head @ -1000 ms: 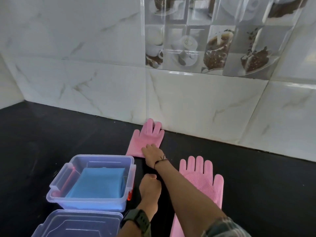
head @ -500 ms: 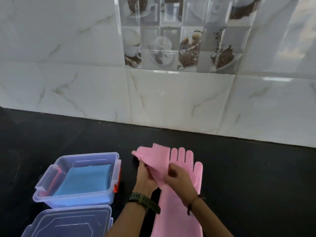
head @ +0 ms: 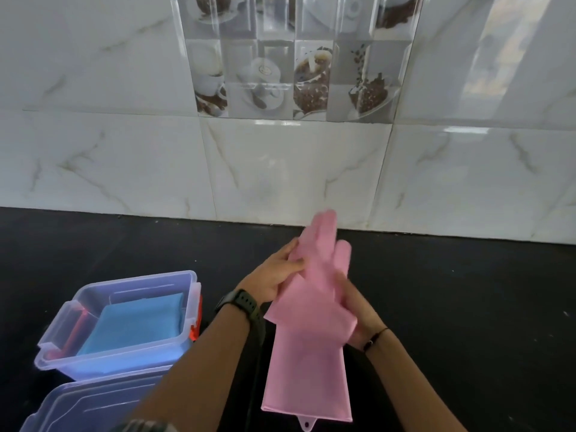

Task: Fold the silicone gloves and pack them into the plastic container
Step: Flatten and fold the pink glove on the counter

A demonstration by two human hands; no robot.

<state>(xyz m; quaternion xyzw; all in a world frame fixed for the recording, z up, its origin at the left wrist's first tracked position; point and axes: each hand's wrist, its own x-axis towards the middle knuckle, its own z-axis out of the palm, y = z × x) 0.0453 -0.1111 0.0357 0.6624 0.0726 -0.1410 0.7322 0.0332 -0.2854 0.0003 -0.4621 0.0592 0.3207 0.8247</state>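
Pink silicone gloves (head: 307, 332) are held between the two hands above the black desk (head: 467, 307), lying one against the other so that they cannot be told apart along most of their length. The finger ends point away from the person and reach up in front of the tiled wall (head: 280, 163); the cuffs hang toward the person, with a small hanging tab at the lower edge. The left hand (head: 272, 277) grips the gloves from the left side at the palm section, thumb on top and fingers closed round the edge. The right hand (head: 355, 310) is pressed against the right side of the gloves, partly hidden behind the pink material; its fingers appear wrapped on the gloves, though the exact hold cannot be told. A dark watch (head: 241, 305) sits on the left wrist and a thin dark band (head: 375, 336) on the right wrist. To the left of the left hand, apart from it, stands the clear plastic container (head: 62, 341), open, with a blue folded item (head: 134, 325) lying flat inside and orange-red latches at its sides. Just beside the container, nearer the person and under the left forearm, lies the clear lid (head: 84, 406), partly cut off by the frame edge. Beyond both hands the wall carries a panel of tiles printed with coffee cups (head: 293, 63).
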